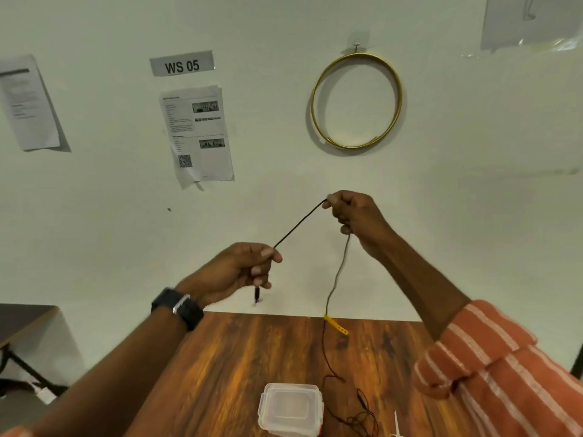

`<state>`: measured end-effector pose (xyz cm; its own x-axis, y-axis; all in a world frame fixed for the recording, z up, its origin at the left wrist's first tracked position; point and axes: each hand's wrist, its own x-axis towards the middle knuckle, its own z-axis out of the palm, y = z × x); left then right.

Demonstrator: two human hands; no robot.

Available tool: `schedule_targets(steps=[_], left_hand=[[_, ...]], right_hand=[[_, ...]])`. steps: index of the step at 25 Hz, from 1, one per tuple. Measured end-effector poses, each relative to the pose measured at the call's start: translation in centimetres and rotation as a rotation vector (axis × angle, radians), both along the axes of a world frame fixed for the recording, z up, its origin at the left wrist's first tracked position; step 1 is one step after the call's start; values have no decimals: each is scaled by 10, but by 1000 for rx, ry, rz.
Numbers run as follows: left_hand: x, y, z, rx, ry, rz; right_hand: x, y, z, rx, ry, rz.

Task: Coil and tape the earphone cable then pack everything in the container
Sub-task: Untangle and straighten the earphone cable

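Observation:
My left hand (pixel 241 269) grips the plug end of the black earphone cable (pixel 299 222); the plug sticks out below my fist. Up and to the right, my right hand (pixel 355 220) pinches the same cable, and the stretch between the hands is taut. From the right hand the cable hangs down past a yellow tape tag (pixel 337 324) and ends in a loose tangle (pixel 359 417) on the wooden table (pixel 227 367). A clear plastic container (pixel 291 408) with its lid on sits at the table's near edge, left of the tangle.
A white object (pixel 396 424), partly cut off, lies at the bottom edge right of the tangle. On the wall behind hang a gold hoop (pixel 356 100), papers and a "WS 05" sign (pixel 182 64). Another table's corner (pixel 22 320) shows at left.

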<state>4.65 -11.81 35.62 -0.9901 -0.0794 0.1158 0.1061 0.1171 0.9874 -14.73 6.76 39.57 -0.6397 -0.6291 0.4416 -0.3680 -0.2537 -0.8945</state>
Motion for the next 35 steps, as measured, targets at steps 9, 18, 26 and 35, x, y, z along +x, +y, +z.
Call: schedule_targets(steps=[9,18,26,35], left_hand=[[34,40,-47,628,80,-196],[7,34,53,923,597,0],[-38,41,-3,-597,277,154],[-7,124,16,648,495,-201]], right_hand=[[-30,3,5,-37,24,-179],[46,5,-117,129,24,-141],[103,79,-37,23,205,77],[60,33,-71,30,-44,60]])
